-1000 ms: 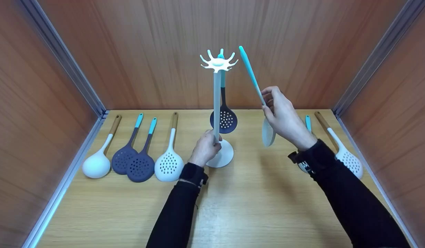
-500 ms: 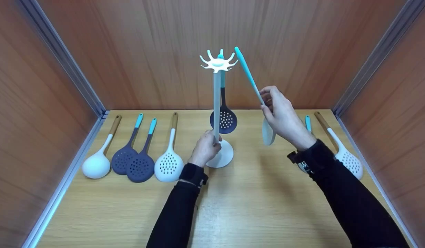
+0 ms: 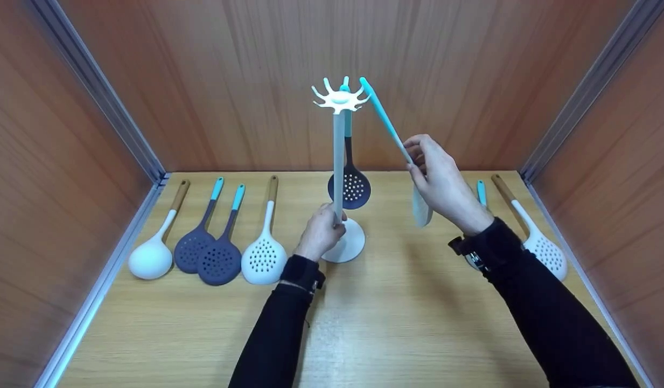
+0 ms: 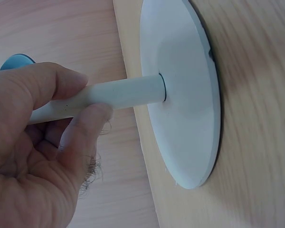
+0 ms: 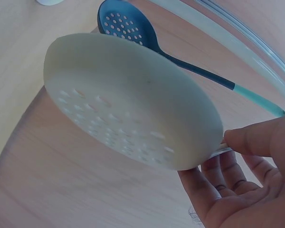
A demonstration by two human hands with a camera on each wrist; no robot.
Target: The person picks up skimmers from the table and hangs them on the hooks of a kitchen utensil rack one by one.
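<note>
My left hand (image 3: 320,233) grips the white pole (image 3: 339,161) of a utensil stand, low down near its round base (image 3: 349,245). Curved hooks (image 3: 340,98) crown the pole. From a hook at the back hangs a dark skimmer (image 3: 356,186) with a turquoise handle, head down. To the right, my right hand (image 3: 442,175) pinches a white skimmer (image 5: 128,99) by its neck, head low. Its turquoise handle (image 3: 385,119) leans up to the left, and the tip overlaps the right-hand hooks in the head view.
Left on the table lie a white ladle (image 3: 151,260), two overlapping dark skimmers (image 3: 219,264) and a white slotted turner (image 3: 264,261). At right lie a wooden-handled white slotted utensil (image 3: 547,253) and a turquoise handle (image 3: 481,191), partly hidden by my arm. Wooden walls (image 3: 245,81) enclose the table.
The held skimmer's handle tip has swung left and slightly down to the hooks, while my right hand has shifted only a little left. My left hand and the stand have stayed put.
</note>
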